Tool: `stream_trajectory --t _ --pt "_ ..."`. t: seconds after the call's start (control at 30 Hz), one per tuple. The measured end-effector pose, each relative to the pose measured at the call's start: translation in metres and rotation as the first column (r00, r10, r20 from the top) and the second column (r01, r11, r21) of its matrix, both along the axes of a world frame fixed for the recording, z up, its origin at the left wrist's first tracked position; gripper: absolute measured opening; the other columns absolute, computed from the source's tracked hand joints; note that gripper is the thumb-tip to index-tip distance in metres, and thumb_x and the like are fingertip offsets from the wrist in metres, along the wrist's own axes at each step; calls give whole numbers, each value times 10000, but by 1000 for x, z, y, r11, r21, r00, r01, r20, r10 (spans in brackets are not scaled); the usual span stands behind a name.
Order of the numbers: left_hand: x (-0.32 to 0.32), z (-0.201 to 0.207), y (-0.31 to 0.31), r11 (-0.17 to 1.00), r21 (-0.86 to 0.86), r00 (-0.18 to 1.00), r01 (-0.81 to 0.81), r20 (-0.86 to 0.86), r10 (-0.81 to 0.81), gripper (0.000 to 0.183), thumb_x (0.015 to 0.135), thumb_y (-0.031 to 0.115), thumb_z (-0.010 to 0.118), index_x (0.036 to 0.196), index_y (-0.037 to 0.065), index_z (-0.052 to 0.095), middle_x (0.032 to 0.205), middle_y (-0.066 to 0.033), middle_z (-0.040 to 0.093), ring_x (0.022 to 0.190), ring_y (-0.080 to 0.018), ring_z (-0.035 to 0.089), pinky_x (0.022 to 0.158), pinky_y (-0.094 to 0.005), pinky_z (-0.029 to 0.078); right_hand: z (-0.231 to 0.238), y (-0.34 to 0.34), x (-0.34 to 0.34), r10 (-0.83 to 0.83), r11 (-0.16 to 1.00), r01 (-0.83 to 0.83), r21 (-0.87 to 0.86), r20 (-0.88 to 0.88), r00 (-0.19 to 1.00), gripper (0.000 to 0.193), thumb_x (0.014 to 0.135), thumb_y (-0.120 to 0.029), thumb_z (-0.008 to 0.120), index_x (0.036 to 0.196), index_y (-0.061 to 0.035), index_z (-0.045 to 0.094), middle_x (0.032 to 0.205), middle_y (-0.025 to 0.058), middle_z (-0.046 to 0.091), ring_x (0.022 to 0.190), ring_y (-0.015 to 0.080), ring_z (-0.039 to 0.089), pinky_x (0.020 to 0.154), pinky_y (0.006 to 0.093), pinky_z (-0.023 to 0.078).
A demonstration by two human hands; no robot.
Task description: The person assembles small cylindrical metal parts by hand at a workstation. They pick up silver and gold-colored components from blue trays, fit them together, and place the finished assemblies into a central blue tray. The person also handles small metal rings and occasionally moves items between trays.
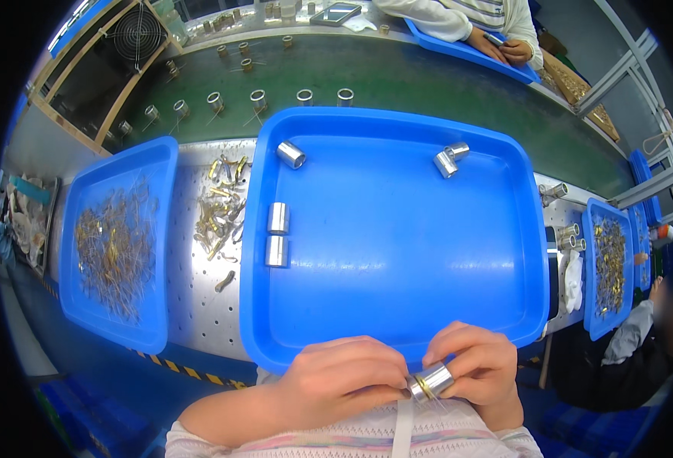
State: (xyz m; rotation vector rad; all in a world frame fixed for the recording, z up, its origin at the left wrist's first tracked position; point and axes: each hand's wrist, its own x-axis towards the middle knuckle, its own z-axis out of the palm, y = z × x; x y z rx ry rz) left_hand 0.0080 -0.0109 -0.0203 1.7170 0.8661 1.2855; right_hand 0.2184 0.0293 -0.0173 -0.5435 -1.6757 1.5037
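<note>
Close to my body, at the front rim of a big blue tray (397,301), both hands grip a short shiny metal cylinder (436,377). A gold-coloured strip and thin wire ends show around its left part. My left hand (340,374) pinches the left end, its fingers closed. The fingers of my right hand (480,368) are wrapped round the right end. Inside the tray, two metal cylinders (278,250) stand along the left wall. Another cylinder (291,155) lies at the far left corner, and two more (445,164) touch each other at the far right.
Left of the tray, gold metal strips (220,214) lie on a perforated metal table (199,305). Beyond is a blue tray (161,267) of thin wires. A smaller parts tray (592,320) stands right. Several cylinders (258,98) sit on the green belt (397,76); a co-worker (497,46) works opposite.
</note>
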Motion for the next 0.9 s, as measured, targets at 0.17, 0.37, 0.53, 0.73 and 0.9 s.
stream_trajectory --t 0.17,0.37,0.53,0.73,0.9 --pt "-2 4 3 978 205 994 -23 -100 44 184 625 32 779 777 5 679 780 -107 650 698 -222 654 604 -290 547 -2 2 3 -41 995 47 -93 65 997 214 643 -79 800 756 25 651 844 147 627 749 216 595 634 297 471" --pt "-5 9 5 948 316 977 40 -211 29 203 638 18 742 831 2 682 806 -109 651 707 -220 657 609 -285 559 -3 1 0 -41 996 45 -72 49 998 186 663 -69 789 763 16 657 815 127 628 698 185 589 593 275 457" --pt "-3 8 2 949 315 971 29 -233 48 204 635 1 725 834 -1 680 816 -114 653 709 -222 660 608 -288 560 -3 2 0 -11 997 14 -70 48 999 176 680 -81 784 775 8 665 811 114 631 683 161 585 570 257 448" --pt "-3 9 2 954 289 977 76 -212 -13 244 642 -4 651 869 -91 629 857 -182 618 752 -285 646 647 -326 558 -3 1 -1 -20 999 23 -37 69 997 173 676 -78 787 778 3 673 803 110 635 640 139 578 532 232 441" --pt "-1 7 2 951 306 965 33 -258 49 192 616 -12 689 801 -34 642 790 -132 626 688 -252 646 601 -304 553 -2 2 -6 -48 999 47 14 61 997 174 668 -84 793 772 -3 680 786 108 639 616 138 579 502 227 441"
